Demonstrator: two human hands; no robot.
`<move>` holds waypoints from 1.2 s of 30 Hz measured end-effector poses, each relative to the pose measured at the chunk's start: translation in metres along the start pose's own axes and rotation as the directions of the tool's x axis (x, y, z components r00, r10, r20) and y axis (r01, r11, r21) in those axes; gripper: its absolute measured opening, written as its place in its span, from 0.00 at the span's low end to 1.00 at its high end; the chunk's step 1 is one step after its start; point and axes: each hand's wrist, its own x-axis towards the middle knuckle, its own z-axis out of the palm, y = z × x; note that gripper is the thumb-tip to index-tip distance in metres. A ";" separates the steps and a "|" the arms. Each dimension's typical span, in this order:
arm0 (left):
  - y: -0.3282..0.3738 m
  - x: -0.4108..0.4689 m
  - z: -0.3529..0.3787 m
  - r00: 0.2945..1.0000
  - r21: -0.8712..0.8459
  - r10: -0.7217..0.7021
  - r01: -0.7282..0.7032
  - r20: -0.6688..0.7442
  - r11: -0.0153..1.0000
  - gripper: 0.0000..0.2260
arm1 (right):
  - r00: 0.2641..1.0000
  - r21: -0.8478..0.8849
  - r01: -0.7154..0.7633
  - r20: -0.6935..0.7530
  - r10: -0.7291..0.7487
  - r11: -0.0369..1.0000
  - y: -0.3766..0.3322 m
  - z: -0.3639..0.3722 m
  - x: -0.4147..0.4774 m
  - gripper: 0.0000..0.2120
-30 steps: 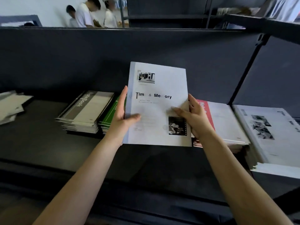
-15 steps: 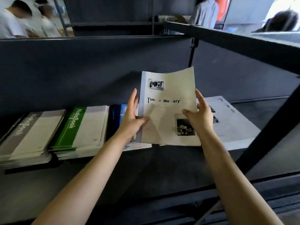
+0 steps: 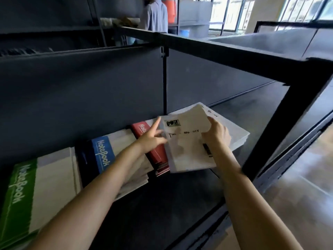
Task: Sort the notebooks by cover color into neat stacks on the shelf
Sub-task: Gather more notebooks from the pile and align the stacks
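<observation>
Setting the white notebook (image 3: 187, 150) down well: slide right, clear of the red stack (image 3: 144, 130), square up over the white stack (image 3: 236, 132) at the end of the shelf (image 3: 180, 204), then lower flat (judging by the matching covers). Gripped along its right edge by the right hand (image 3: 217, 137), fingers curled round that edge. Just beside its left edge, the left hand (image 3: 153, 139), fingers straight and spread, contact too blurred to tell. Held tilted, above both stacks.
</observation>
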 end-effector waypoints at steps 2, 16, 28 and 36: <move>-0.003 0.003 -0.004 0.996 0.284 0.049 -0.067 0.071 0.957 0.40 | 0.998 -0.041 -0.046 0.041 0.047 0.998 0.008 0.009 0.002 0.25; -0.044 0.011 -0.012 0.973 0.814 0.184 -0.220 0.141 0.537 0.27 | 0.883 -0.117 0.344 0.379 -0.279 0.931 -0.035 0.032 -0.073 0.41; -0.045 0.012 -0.015 0.975 0.748 0.174 -0.217 0.138 0.627 0.26 | 0.862 -0.155 0.340 0.445 -0.241 0.928 -0.009 0.011 -0.059 0.41; -0.046 0.013 -0.016 0.971 0.754 0.177 -0.238 0.162 0.613 0.21 | 0.932 -0.062 0.298 0.235 -0.276 0.953 0.014 0.007 -0.042 0.20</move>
